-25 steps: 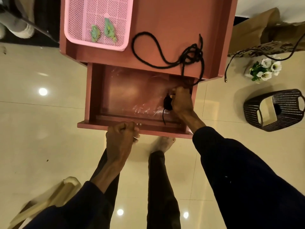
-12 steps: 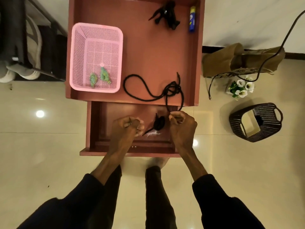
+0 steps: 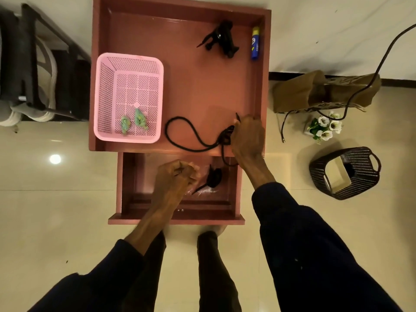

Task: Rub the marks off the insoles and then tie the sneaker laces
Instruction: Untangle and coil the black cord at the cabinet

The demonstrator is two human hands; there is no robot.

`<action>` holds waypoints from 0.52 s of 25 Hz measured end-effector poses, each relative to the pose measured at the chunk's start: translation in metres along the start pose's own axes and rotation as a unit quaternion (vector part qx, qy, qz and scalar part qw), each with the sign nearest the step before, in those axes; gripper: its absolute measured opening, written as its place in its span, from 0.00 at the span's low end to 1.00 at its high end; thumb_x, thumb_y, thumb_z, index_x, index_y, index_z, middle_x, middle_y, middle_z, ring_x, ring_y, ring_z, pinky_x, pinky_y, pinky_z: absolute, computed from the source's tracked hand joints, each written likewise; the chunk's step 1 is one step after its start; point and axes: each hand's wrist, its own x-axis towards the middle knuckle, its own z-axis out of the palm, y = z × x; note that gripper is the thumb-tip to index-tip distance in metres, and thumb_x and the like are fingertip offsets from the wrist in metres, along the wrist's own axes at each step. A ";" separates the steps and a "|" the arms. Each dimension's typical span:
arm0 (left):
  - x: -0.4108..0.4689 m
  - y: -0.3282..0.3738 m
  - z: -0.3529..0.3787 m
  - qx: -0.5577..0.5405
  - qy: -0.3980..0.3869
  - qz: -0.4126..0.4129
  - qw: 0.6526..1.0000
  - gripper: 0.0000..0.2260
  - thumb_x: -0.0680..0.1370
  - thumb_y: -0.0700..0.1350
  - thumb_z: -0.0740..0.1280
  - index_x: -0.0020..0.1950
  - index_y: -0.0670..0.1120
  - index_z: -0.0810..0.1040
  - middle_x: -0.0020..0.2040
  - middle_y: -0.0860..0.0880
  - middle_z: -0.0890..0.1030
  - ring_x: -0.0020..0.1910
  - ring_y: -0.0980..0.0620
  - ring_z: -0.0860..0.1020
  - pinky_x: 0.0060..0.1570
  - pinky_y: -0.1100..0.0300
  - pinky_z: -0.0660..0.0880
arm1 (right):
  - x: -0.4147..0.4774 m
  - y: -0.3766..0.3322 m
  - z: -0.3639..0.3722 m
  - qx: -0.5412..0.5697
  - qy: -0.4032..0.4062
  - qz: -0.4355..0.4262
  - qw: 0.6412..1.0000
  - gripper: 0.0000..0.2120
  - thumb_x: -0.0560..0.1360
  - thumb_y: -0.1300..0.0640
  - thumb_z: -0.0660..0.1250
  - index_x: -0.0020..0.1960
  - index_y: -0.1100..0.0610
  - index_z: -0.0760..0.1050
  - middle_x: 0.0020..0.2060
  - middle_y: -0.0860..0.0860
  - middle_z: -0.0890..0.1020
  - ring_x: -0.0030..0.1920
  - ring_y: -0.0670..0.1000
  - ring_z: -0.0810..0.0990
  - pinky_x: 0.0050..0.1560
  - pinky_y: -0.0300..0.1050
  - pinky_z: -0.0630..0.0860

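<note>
A blue and yellow tube (image 3: 255,43) lies at the far right of the reddish-brown desk (image 3: 198,86); its printing is too small to read. A long black cord-like lace (image 3: 186,134) loops across the desk's near edge, its tangled end under the right hand (image 3: 247,137), whose fingers are curled onto it. The left hand (image 3: 174,176) is fisted inside the open drawer (image 3: 126,188), just beside a small black bundle (image 3: 213,176); whether it holds anything is unclear. A pink perforated plastic basket (image 3: 128,97) sits to the left.

Two hands (image 3: 175,176) (image 3: 247,136), two baskets (image 3: 128,97) (image 3: 344,173)
</note>
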 end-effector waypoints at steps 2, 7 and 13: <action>0.002 0.002 -0.002 -0.011 0.000 0.002 1.000 0.05 0.80 0.40 0.70 0.46 0.43 0.85 0.39 0.46 0.86 0.36 0.53 0.84 0.38 0.63 0.80 | 0.013 -0.006 0.006 -0.031 -0.042 0.025 0.998 0.15 0.80 0.52 0.70 0.58 0.63 0.79 0.53 0.60 0.82 0.49 0.57 0.83 0.44 0.45 0.79; 0.002 0.019 -0.009 -0.018 -0.011 0.016 1.000 0.05 0.80 0.40 0.69 0.49 0.41 0.85 0.41 0.46 0.87 0.39 0.51 0.84 0.41 0.62 0.81 | 0.015 -0.006 0.002 0.082 -0.046 0.012 0.995 0.06 0.78 0.58 0.72 0.51 0.61 0.82 0.45 0.54 0.85 0.45 0.53 0.85 0.44 0.50 0.84; -0.044 0.097 -0.026 0.018 -0.016 0.146 0.989 0.13 0.78 0.40 0.73 0.63 0.47 0.83 0.54 0.50 0.86 0.53 0.52 0.85 0.53 0.59 0.81 | -0.038 -0.047 -0.098 0.412 -0.005 -0.118 0.903 0.06 0.81 0.57 0.69 0.55 0.58 0.82 0.45 0.49 0.84 0.45 0.48 0.84 0.46 0.48 0.82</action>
